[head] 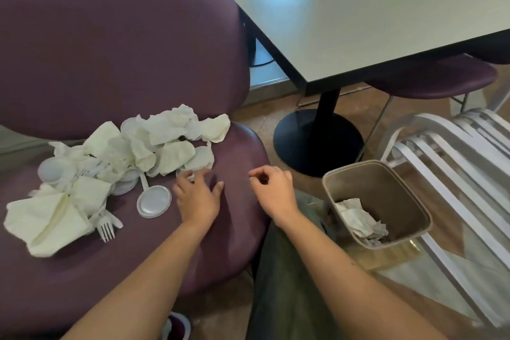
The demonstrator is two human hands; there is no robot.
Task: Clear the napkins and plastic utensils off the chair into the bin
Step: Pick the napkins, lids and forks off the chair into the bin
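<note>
A heap of crumpled white napkins covers the left and back of the purple chair seat. Among them lie a round plastic lid with a tab, a white plastic fork and a stack of small lids. My left hand rests on the seat with fingers spread, its fingertips touching the nearest napkin's edge. My right hand hovers over the seat's right edge, fingers loosely curled, holding nothing that I can see. The tan bin stands on the floor to the right with crumpled napkins inside.
A pale table on a black pedestal base stands behind the bin. A white slatted metal chair is at the right, close to the bin. My leg in dark trousers is between chair and bin.
</note>
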